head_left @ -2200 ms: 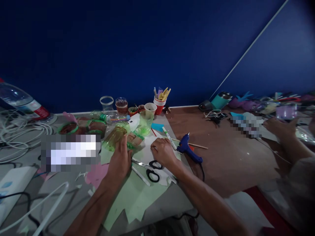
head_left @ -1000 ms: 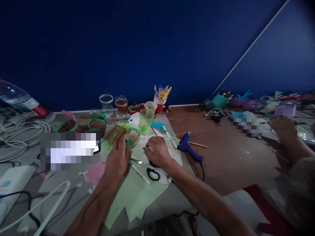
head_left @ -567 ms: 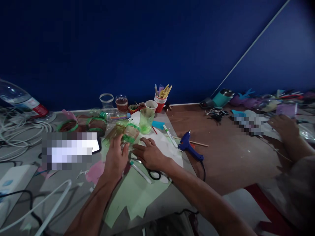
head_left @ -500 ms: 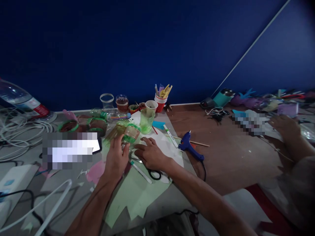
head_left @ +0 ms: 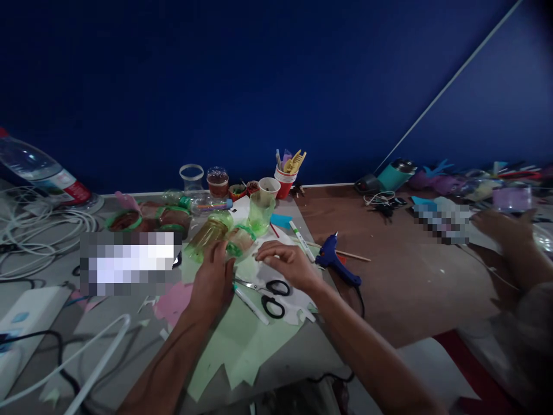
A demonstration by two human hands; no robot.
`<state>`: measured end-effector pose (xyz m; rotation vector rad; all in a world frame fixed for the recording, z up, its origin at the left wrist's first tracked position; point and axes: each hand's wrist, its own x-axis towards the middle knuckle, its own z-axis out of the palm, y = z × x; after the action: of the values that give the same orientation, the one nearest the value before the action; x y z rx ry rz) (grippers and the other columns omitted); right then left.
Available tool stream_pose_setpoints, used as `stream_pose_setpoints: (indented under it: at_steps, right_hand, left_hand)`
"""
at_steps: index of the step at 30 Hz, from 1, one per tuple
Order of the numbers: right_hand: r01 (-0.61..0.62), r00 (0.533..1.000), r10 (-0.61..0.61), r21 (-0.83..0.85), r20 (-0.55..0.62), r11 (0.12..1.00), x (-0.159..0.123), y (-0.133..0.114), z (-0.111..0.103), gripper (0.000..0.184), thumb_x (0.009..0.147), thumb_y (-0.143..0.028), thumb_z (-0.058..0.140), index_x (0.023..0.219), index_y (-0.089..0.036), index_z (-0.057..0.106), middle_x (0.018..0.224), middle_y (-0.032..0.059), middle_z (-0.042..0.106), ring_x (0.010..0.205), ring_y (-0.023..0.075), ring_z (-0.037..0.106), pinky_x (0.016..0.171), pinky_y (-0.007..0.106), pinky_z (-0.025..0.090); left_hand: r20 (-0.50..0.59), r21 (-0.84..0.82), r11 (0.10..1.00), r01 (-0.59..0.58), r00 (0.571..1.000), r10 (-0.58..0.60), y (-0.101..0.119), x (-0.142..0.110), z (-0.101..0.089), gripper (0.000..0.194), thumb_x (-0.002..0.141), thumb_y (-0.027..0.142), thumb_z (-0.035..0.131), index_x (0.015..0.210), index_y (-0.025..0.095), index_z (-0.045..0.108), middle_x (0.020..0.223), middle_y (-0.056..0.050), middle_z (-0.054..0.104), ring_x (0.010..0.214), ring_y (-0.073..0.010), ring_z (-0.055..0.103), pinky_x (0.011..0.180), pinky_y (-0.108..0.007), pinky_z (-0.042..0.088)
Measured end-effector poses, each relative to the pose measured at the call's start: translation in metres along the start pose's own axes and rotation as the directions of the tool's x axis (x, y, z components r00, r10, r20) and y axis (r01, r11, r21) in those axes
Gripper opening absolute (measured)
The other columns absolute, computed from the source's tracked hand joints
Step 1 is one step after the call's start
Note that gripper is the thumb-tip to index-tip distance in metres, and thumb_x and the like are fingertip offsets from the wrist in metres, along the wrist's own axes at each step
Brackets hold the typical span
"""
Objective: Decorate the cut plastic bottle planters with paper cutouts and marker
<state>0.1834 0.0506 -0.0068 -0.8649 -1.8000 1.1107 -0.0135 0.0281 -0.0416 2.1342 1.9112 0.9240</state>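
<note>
My left hand is closed around the near end of a small clear plastic bottle piece with bright green edging. Its fingertips are partly hidden from me. Just behind the fingers lies a larger greenish cut bottle. To the right, my right hand hovers over white paper, fingers stretched loosely toward the bottle piece, apart from it and holding nothing I can see. Below the hands are scissors with black handles and a white marker, on pale green paper.
A blue glue gun and a wooden stick lie to the right. Behind stand a green-tinted cup, a white paper cup and red cups with tools. White cables crowd the left. Another person's hand is at far right.
My right hand came in to the bottle piece, then drew back right, uncovering the scissors. The bottle piece shifted and turned slightly with my left hand.
</note>
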Motion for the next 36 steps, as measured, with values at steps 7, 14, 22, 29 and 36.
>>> stream_pose_setpoints:
  at_steps: [7, 14, 22, 29, 36]
  right_hand:
    - [-0.290, 0.949, 0.311, 0.223, -0.061, 0.931, -0.001, 0.012, 0.001, 0.017, 0.076, -0.030, 0.060, 0.078, -0.017, 0.070, 0.081, 0.0041, 0.071, 0.080, 0.0168, 0.064, 0.078, 0.029, 0.047]
    - [-0.190, 0.976, 0.187, -0.018, -0.110, 0.982, -0.002, 0.001, 0.004, 0.014, 0.078, -0.021, 0.057, 0.077, -0.017, 0.071, 0.085, 0.0063, 0.069, 0.085, 0.0173, 0.063, 0.082, 0.029, 0.047]
    - [0.026, 0.996, -0.042, -0.198, -0.078, 0.980, -0.006, 0.000, 0.011, 0.018, 0.078, -0.009, 0.053, 0.074, -0.018, 0.068, 0.080, 0.0053, 0.068, 0.083, 0.0162, 0.061, 0.081, 0.029, 0.047]
    - [0.237, 0.970, -0.244, -0.306, 0.014, 0.922, -0.009, -0.004, 0.013, 0.019, 0.081, -0.008, 0.050, 0.077, -0.017, 0.066, 0.079, 0.0070, 0.068, 0.085, 0.0181, 0.059, 0.081, 0.033, 0.048]
    - [0.249, 0.967, -0.256, -0.277, 0.014, 0.928, -0.008, -0.007, 0.010, 0.020, 0.082, -0.008, 0.048, 0.077, -0.017, 0.066, 0.079, 0.0073, 0.068, 0.085, 0.0176, 0.059, 0.081, 0.033, 0.049]
  left_hand:
    - [-0.008, 0.034, 0.994, -0.101, 0.995, 0.101, 0.001, 0.000, 0.002, 0.036, 0.086, 0.020, 0.044, 0.122, 0.015, 0.044, 0.123, -0.017, 0.047, 0.115, -0.0297, 0.050, 0.088, -0.043, 0.049]
    - [-0.177, -0.081, 0.967, -0.240, 0.959, 0.223, 0.010, -0.002, -0.004, 0.025, 0.086, 0.020, 0.047, 0.109, 0.015, 0.056, 0.114, -0.014, 0.056, 0.111, -0.0255, 0.053, 0.096, -0.040, 0.044]
    - [0.017, -0.403, 0.915, -0.007, 1.000, 0.015, 0.025, -0.005, -0.015, 0.025, 0.085, 0.030, 0.050, 0.103, 0.018, 0.063, 0.088, -0.005, 0.067, 0.070, -0.0153, 0.062, 0.066, -0.025, 0.049]
    - [0.081, -0.428, 0.904, 0.025, 0.997, 0.010, 0.027, -0.002, -0.016, 0.017, 0.080, 0.029, 0.054, 0.083, 0.019, 0.067, 0.078, -0.003, 0.068, 0.069, -0.0154, 0.061, 0.064, -0.024, 0.047]
    - [0.274, -0.595, 0.749, 0.292, 0.949, -0.152, 0.027, -0.001, -0.015, 0.013, 0.075, 0.025, 0.057, 0.083, 0.018, 0.065, 0.070, 0.001, 0.063, 0.061, -0.0120, 0.054, 0.056, -0.022, 0.042]
